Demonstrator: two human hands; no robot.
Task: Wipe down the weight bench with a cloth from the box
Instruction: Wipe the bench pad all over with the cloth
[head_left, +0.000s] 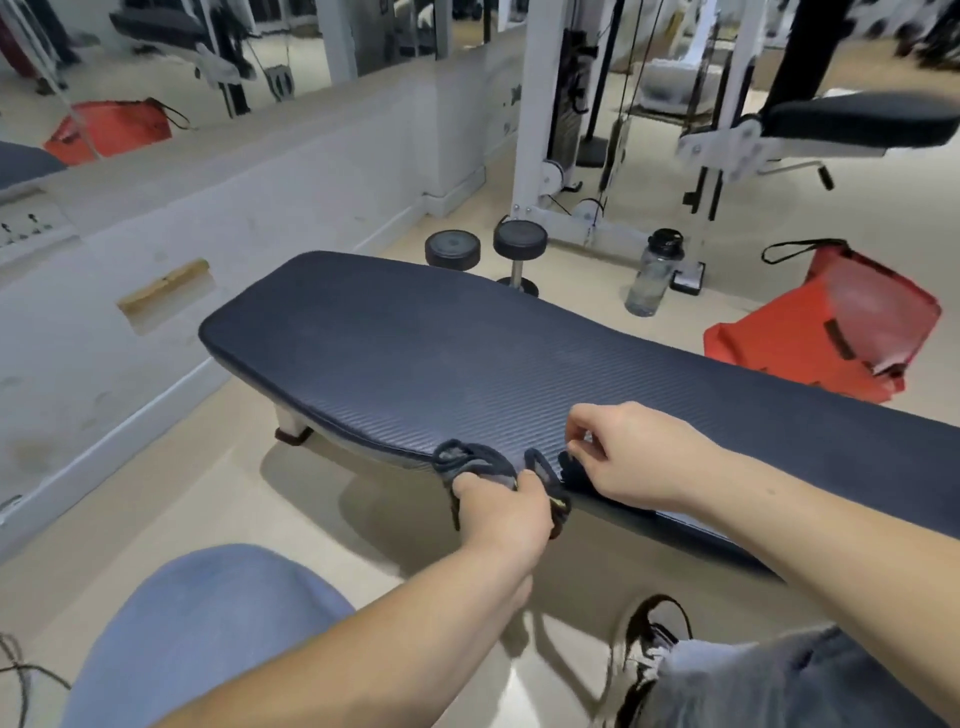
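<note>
While L hand (501, 506) clutches cloth (475, 462), R hand (631, 457) pinches it.

The person wears light blue jeans (208, 623) and a white shoe (644, 649) with black laces. Both forearms are bare; the left hand (501, 512) and right hand (634, 457) wear nothing.

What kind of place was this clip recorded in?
Most likely a gym. A padded weight bench fills the middle, two dumbbells stand on the floor behind it, and a white cable machine rises beyond. A mirror lines the wall.
</note>
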